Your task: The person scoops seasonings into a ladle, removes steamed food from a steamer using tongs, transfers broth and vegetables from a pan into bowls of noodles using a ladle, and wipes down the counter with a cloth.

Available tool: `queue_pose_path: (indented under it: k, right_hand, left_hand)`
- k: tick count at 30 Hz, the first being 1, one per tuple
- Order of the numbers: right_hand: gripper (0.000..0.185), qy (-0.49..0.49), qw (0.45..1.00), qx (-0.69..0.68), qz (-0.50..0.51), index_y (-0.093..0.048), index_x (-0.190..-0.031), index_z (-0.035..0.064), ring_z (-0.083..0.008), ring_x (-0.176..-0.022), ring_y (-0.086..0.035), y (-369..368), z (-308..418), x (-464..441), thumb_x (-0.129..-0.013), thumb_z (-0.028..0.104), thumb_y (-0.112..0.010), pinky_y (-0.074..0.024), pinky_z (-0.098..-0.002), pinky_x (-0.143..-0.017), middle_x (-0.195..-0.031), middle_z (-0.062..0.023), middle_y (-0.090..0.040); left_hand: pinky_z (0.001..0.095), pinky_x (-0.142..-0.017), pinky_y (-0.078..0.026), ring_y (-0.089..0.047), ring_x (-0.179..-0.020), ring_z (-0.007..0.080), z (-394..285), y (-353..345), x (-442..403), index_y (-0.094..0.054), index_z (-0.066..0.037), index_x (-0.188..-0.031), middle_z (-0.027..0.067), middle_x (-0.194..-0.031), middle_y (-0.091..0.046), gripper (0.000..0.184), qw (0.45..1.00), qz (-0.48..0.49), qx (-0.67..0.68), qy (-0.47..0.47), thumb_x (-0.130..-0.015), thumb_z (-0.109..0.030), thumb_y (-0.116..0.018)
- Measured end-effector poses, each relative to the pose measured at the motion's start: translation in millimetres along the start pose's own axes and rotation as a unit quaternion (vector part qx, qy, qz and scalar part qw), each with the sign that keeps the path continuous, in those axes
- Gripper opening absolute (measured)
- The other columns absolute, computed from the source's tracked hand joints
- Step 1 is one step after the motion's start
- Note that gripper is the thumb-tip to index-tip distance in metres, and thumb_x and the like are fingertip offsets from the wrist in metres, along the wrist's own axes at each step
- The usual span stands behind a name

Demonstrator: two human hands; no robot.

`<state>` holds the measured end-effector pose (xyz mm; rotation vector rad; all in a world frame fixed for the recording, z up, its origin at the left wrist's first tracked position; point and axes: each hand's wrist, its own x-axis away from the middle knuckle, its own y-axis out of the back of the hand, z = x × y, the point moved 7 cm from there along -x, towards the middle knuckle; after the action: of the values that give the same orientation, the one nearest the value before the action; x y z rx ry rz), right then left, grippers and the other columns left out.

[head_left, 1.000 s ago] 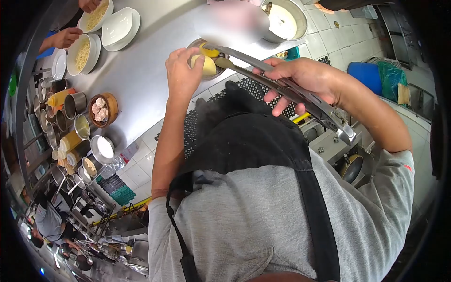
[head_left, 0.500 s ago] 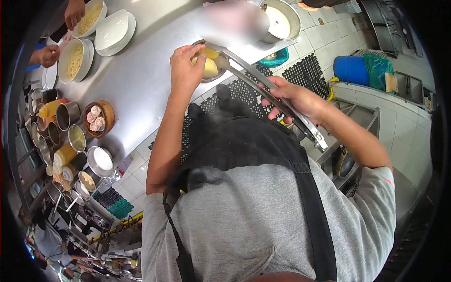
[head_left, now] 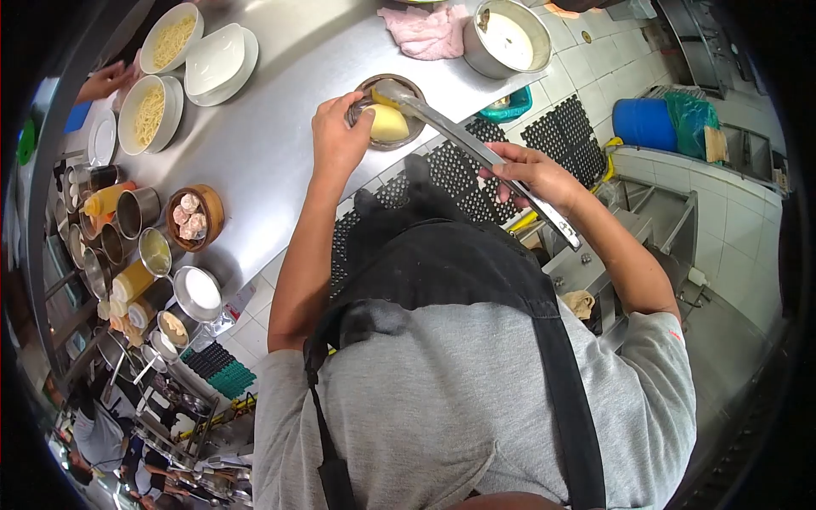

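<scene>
My right hand (head_left: 537,177) is wrapped around long metal tongs (head_left: 467,143). The tips of the tongs reach into a small round steamer basket (head_left: 416,136) at the table edge, against a yellow bun (head_left: 384,95) at its far side. A second smooth yellow bun (head_left: 388,124) lies nearer in the same basket. My left hand (head_left: 342,132) holds the basket's left rim, with thumb and fingers curled around it next to the buns. The exact contact of its fingertips is partly hidden.
A pink cloth (head_left: 427,34) and a metal pot (head_left: 469,59) with white contents stand at the back right. Bowls of noodles (head_left: 150,117), white plates (head_left: 251,64), a steamer of dumplings (head_left: 217,223) and a co-worker's hand (head_left: 104,82) are to the left.
The tongs have closed up and their tips press at the far bun. My left hand has shifted slightly down and right. The co-worker's hands have moved; only one shows clearly now.
</scene>
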<state>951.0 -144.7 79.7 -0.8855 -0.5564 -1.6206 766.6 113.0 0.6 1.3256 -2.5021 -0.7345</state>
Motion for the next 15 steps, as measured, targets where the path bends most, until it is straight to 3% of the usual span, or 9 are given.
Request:
queue_pose_path:
  k: [5,7,14,15]
  right_hand:
    - [0.061,0.015,1.000,-0.007,-0.009,-0.041,-0.156,0.0005,-0.0092,-0.073,-0.066,4.2,-3.7,0.7,-0.101,0.017,-0.062,-0.0465,-0.0201,-0.049,-0.124,-0.0088,-0.069]
    - [0.061,0.023,1.000,-0.016,-0.004,-0.041,-0.156,-0.0007,-0.0093,-0.073,-0.066,5.9,-3.9,3.5,-0.100,0.015,-0.060,-0.0468,-0.0197,-0.050,-0.125,-0.0093,-0.069]
    - [0.067,0.051,0.999,0.008,0.000,-0.039,-0.158,-0.0001,-0.0101,-0.078,-0.065,4.9,22.4,29.7,-0.098,0.017,-0.063,-0.0463,-0.0208,-0.053,-0.127,-0.0113,-0.068]
    - [0.066,0.048,0.999,0.023,0.009,-0.040,-0.158,0.0011,-0.0105,-0.078,-0.064,1.7,30.1,35.4,-0.098,0.017,-0.063,-0.0454,-0.0212,-0.054,-0.127,-0.0118,-0.068]
  left_hand:
    - [0.0422,-0.099,-0.052,-0.065,-0.114,0.0342,14.7,30.7,29.4,-0.076,-0.006,-0.117,0.0189,-0.117,-0.072,0.035,0.999,-0.017,0.010,0.037,-0.086,-0.022,-0.077]
    - [0.0392,-0.099,-0.051,-0.065,-0.117,0.0324,28.1,41.1,42.3,-0.075,-0.007,-0.120,0.0180,-0.121,-0.070,0.035,0.992,0.000,0.030,0.122,-0.088,-0.023,-0.077]
    - [0.0423,-0.105,-0.048,-0.061,-0.127,0.0292,32.4,56.5,50.3,-0.069,-0.008,-0.132,0.0150,-0.132,-0.065,0.046,0.978,-0.030,0.147,0.147,-0.089,-0.025,-0.077]
    - [0.0432,-0.108,-0.046,-0.057,-0.132,0.0277,18.9,55.9,46.0,-0.064,-0.008,-0.138,0.0127,-0.139,-0.062,0.053,0.977,-0.009,0.183,0.112,-0.089,-0.023,-0.077]
